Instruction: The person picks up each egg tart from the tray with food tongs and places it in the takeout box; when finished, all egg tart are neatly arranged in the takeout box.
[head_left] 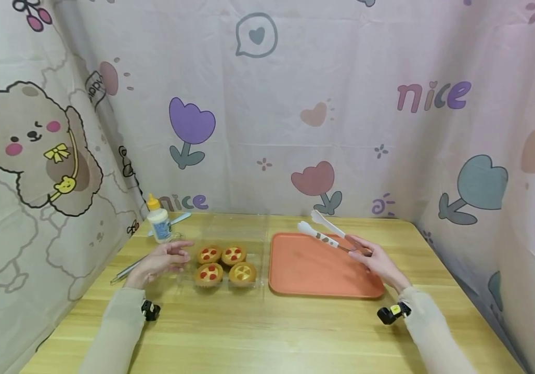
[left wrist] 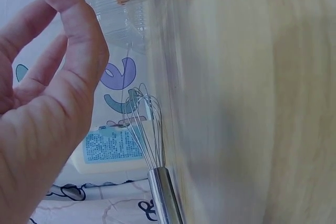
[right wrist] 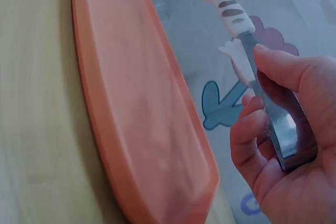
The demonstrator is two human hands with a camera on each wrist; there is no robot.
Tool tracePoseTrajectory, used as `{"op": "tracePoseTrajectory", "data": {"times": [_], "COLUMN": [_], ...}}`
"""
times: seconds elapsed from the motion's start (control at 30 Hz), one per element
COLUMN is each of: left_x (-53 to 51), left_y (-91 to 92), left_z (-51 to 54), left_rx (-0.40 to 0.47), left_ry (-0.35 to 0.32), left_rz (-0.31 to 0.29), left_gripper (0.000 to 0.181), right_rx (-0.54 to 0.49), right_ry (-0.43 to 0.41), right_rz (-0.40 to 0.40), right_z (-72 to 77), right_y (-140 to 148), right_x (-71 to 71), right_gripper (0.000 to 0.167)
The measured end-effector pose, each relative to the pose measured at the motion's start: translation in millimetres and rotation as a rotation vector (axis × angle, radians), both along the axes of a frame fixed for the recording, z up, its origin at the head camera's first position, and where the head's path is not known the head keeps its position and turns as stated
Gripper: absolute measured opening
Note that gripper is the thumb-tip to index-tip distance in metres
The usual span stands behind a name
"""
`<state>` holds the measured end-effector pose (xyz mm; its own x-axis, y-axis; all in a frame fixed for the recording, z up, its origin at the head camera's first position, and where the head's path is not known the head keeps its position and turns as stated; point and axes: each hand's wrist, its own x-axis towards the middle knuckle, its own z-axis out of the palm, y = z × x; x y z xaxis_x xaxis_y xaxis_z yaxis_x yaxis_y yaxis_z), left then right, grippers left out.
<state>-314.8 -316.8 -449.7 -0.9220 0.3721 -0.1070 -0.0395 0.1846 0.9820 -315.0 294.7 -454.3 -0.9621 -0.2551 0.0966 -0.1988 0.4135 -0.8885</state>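
Observation:
My right hand (head_left: 379, 262) grips metal tongs (right wrist: 281, 114) with white paw-shaped tips, holding them above the orange tray (head_left: 325, 270). The tips of the tongs stand apart with nothing between them. My left hand (head_left: 161, 259) is at the left side of a clear plastic box (head_left: 260, 288), its fingers loosely bent; whether they touch the plastic, I cannot tell. Several tarts sit in the box: some with red pieces on top, such as the front-left tart (head_left: 208, 274), and a plain yellow tart (head_left: 242, 273). The box's transparent lid (head_left: 234, 224) stands raised at the back.
Left of the box, a whisk (left wrist: 164, 192) lies on the wooden table (head_left: 290, 337), partly behind my left hand. A white bottle with a yellow cap (head_left: 158, 223) stands at the back left, beside a light blue utensil (head_left: 181, 218). A patterned curtain (head_left: 267, 130) surrounds the table.

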Motion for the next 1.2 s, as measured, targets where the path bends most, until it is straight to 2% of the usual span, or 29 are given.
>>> {"op": "tracePoseTrajectory", "data": {"times": [0.3, 0.5, 0.77, 0.97, 1.2], "left_x": [1.4, 0.2, 0.3, -1.2, -1.1], "left_y": [0.6, 0.2, 0.8, 1.2, 2.2], "left_z": [1.1, -0.8, -1.1, -0.8, 0.2], "left_rx": [-0.002, -0.004, -0.005, -0.009, -0.021], "left_ry": [0.001, 0.005, -0.003, -0.001, 0.014], "left_rz": [0.013, 0.005, 0.002, -0.003, 0.003], "left_gripper": [0.061, 0.061, 0.064, 0.064, 0.065], "right_rx": [-0.082, -0.134, -0.137, -0.126, -0.061], "right_ry": [-0.061, -0.064, -0.034, -0.068, -0.068], "right_rz": [-0.039, -0.038, -0.064, -0.116, -0.183], "right_z": [-7.0, -9.9, -16.1, -21.1, -27.4], "right_y": [27.9, 41.0, 53.3, 64.2, 78.1], "right_x": [6.4, 10.3, 14.0, 17.7, 18.5], "right_gripper": [0.068, 0.067, 0.068, 0.068, 0.068]}}
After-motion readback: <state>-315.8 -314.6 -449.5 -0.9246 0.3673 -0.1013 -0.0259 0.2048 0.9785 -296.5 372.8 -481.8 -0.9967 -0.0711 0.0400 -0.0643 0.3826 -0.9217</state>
